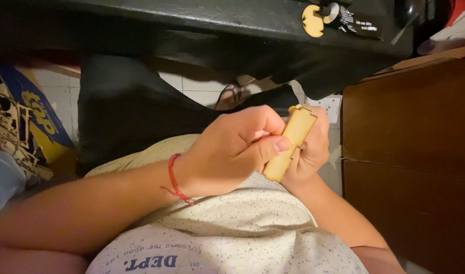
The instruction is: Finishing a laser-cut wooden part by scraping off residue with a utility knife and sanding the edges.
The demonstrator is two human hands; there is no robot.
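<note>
Wooden piece (pixel 289 144): flat, pale, oblong, with notched edges; held between both hands above the person's lap, tilted so its upper end leans right and away.

Left hand (pixel 232 152): curled into a loose fist around the near side of the piece. Thumb lies along the piece's face, its tip touching the wood near mid-length. Fingers folded in; what lies under them cannot be seen. A red string bracelet (pixel 174 177) sits on this wrist, loose end trailing toward the shirt.

Right hand (pixel 311 149): closed on the far side of the piece, mostly hidden behind it; fingers wrap the right edge and back. Upper tip of the piece stands just clear of the knuckles.

Surroundings:
- Speckled light shirt (pixel 253 228) fills the lower frame, with dark blue lettering at the bottom edge.
- Black table (pixel 217 20) runs along the top of the view. On it, a small round yellow wooden cut-out (pixel 312 21), just beside a dark label strip.
- Brown wooden cabinet (pixel 410 152) stands to the right, close to the right forearm.
- Sandalled foot (pixel 230 96) shows on the tiled floor (pixel 57 96) beyond the hands, partly behind dark fabric.
- At far left, a blue and yellow cardboard box (pixel 37 119) and, beside it, a sheet of pale laser-cut wood (pixel 6 127) with many openings.
</note>
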